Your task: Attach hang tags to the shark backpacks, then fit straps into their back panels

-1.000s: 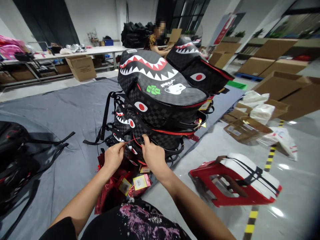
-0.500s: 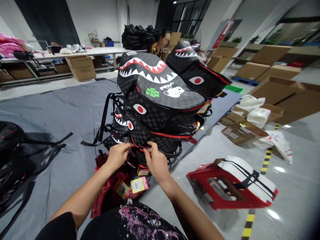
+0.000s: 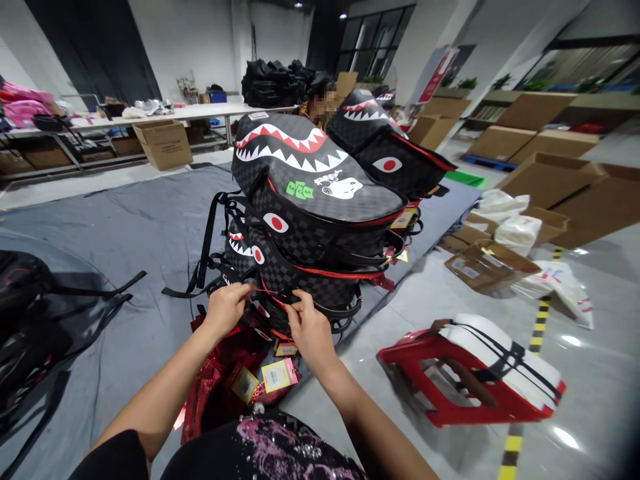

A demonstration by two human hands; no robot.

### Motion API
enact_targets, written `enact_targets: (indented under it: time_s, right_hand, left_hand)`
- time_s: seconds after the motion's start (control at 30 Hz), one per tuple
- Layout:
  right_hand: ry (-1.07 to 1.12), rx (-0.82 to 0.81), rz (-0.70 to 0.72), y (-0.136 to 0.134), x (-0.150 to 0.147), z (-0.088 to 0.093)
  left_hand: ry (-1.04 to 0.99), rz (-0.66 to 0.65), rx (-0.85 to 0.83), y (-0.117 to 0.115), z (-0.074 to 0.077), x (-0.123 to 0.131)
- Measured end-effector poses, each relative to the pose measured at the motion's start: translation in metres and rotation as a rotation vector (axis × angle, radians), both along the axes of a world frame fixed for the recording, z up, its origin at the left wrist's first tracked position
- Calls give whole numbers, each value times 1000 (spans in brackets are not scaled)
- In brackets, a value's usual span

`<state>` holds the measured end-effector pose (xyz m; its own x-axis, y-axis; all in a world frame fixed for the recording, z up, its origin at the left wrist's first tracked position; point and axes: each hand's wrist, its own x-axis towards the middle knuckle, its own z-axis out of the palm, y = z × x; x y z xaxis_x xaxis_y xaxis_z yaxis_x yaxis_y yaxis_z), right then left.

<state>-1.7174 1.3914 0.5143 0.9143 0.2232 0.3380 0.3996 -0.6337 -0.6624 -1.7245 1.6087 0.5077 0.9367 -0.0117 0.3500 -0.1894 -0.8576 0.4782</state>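
The left hand [image 3: 226,310] pinches a thin red string [image 3: 263,290] with its fingertips. The right hand [image 3: 311,327] pinches the string too, nearer the bags, with its thumb and finger. The string is in front of the pile, between the two hands, low down. The hands are a little apart, so there is a small gap for the fingers to move in.

The pile is made of black bags. The top bag [image 3: 300,153] has shark teeth and a red eye, and its round front edge sticks out above the hands. Long straps [image 3: 205,250] hang down the left side and lie on the gray sheet [image 3: 115,213].

Right under the hands are shiny red pouches [image 3: 213,373] with a tag [image 3: 277,375], close to the person's tummy. That makes the room below tight.

The pile sits near the right edge of the sheet. Past that edge, a wide strip of floor [image 3: 350,393] runs to the red stool [image 3: 440,393]. To the left, a big stretch of sheet lies between the pile and another black bag [image 3: 25,320]. Right behind the pile is a second pile [image 3: 395,160], so that side is tight.
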Motion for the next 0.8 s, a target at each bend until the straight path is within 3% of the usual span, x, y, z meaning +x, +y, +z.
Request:
enact_targets:
  time_s: [0.27, 0.43, 0.6, 0.67, 0.8]
  right_hand:
    - [-153, 102, 32, -5, 0, 3]
    - [-184, 376, -26, -8, -2, 17]
    - [4, 697, -17, -2, 1, 24]
    - [108, 834, 22, 1, 2, 25]
    - [141, 879, 117, 2, 4, 25]
  left_hand:
    - [156, -271, -295, -29, 9, 13]
    - [274, -378, -402, -24, 17, 12]
    - [543, -507, -828, -14, 18, -5]
    - [538, -463, -961, -13, 14, -10]
    - [250, -153, -1045, -17, -4, -7]
